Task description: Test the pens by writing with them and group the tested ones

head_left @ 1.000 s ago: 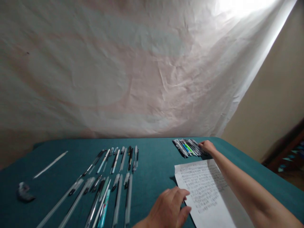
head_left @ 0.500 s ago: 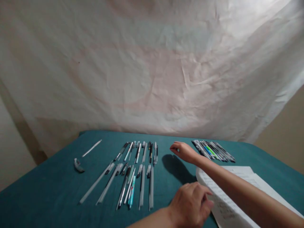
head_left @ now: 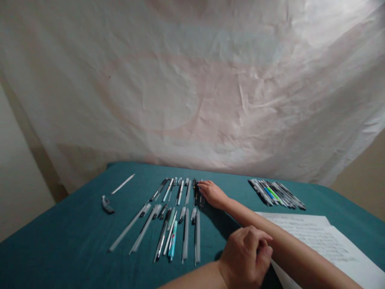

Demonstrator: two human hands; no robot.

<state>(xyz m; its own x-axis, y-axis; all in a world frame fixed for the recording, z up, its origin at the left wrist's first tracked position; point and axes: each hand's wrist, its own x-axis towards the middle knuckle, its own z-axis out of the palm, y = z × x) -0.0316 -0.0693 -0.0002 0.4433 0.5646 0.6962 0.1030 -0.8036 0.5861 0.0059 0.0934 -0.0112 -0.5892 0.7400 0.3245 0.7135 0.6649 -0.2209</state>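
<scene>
My right hand (head_left: 213, 194) reaches over the right end of the back row of pens. Its fingers are stretched out, with the tips at a black pen (head_left: 195, 194), and they partly cover a clear-capped pen (head_left: 202, 199) beside it. Whether any finger presses on a pen cannot be made out. In front, my left hand (head_left: 245, 255) hovers below the right forearm, loosely curled, with nothing visible in it. In the front row lie clear pen tubes with caps, among them a clear-barrelled pen (head_left: 197, 241) and a turquoise pen (head_left: 173, 243).
Several pens (head_left: 278, 194) lie side by side at the right. Written paper sheets (head_left: 303, 233) are partly beneath my right forearm. A thin white stick (head_left: 123, 184) and a crumpled grey piece (head_left: 107, 205) lie at the left. A pale sheet (head_left: 180, 92) hangs behind the green-covered table (head_left: 75, 228).
My right hand has moved left, from bare cloth to the right end of the back row. My left hand stays curled in about the same place. The view has shifted slightly.
</scene>
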